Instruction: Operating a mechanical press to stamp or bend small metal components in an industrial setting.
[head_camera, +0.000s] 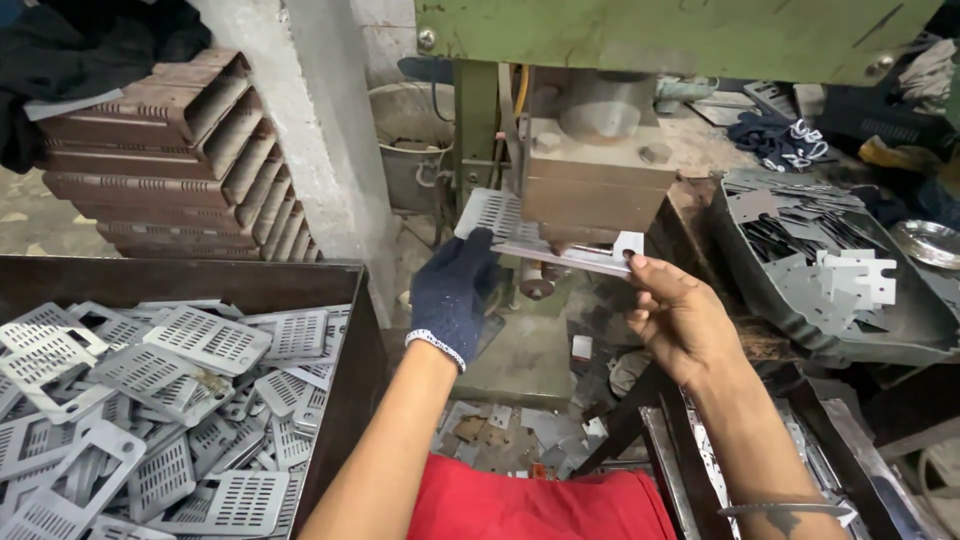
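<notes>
Your gloved left hand (453, 290) reached forward, fingers (478, 250) curled in a grip; your bare right hand (678, 315) pinched beside it, thumb uppermost.

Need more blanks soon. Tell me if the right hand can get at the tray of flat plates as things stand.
Probably yes. The tray lies open-topped just right of the right hand, nothing between them, but that hand is holding the sheet piece now.

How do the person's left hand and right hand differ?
The left hand wears a dark glove; the right hand is bare. The left hand grips the slotted end of the metal plate, while the right hand pinches the opposite, notched end with its fingers. Both hold the same plate under the press.
</notes>
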